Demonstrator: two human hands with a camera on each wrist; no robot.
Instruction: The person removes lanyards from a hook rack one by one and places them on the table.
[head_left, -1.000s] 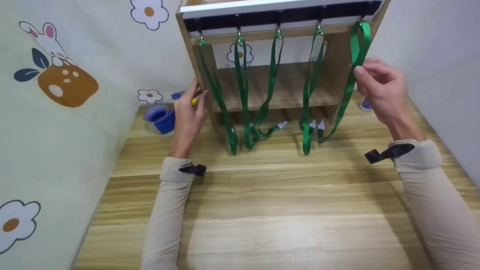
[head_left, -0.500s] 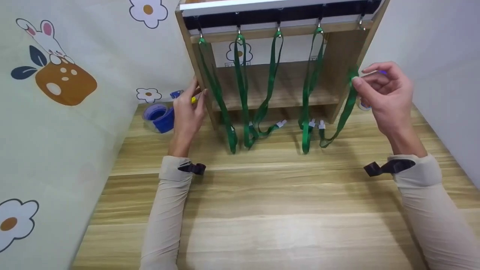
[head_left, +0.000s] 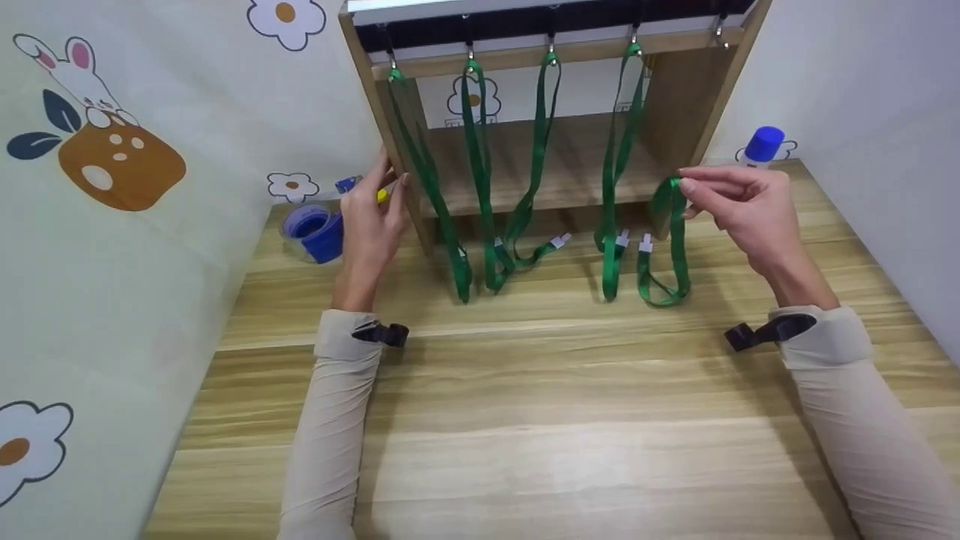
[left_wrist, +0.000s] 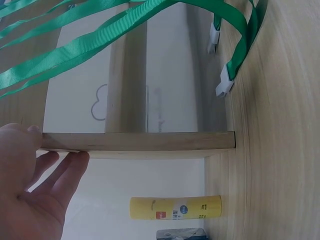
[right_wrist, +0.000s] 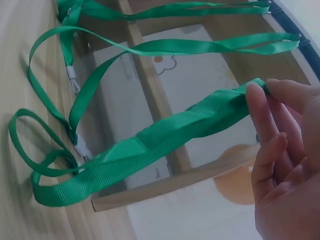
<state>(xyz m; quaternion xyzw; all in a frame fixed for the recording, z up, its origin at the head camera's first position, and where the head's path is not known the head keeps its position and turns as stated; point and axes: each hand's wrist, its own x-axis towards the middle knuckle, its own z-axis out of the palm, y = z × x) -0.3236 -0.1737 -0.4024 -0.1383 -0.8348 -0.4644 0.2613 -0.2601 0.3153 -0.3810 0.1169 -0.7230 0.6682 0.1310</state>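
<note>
Green lanyard (head_left: 670, 247), pinched at its top in my right hand (head_left: 739, 210), is off its hook with its tail on the table (head_left: 525, 420); my flat left hand (head_left: 371, 225) steadies the wooden rack (head_left: 405, 142), four lanyards left hanging.

Lower half of head view: bare tabletop (head_left: 525, 420), open passage. Upper centre: wooden rack (head_left: 686, 90) w/ four hanging lanyards (head_left: 480, 172) blocks reach. Tape dispenser (head_left: 315, 232) obstructs left, glue stick (head_left: 761, 146) right.

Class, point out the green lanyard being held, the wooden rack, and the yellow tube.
green lanyard (head_left: 673, 225), head view, hanging strap below the pinch.
wooden rack (head_left: 686, 97), head view, right side panel.
yellow tube (left_wrist: 175, 208), left wrist view, tube body.
</note>
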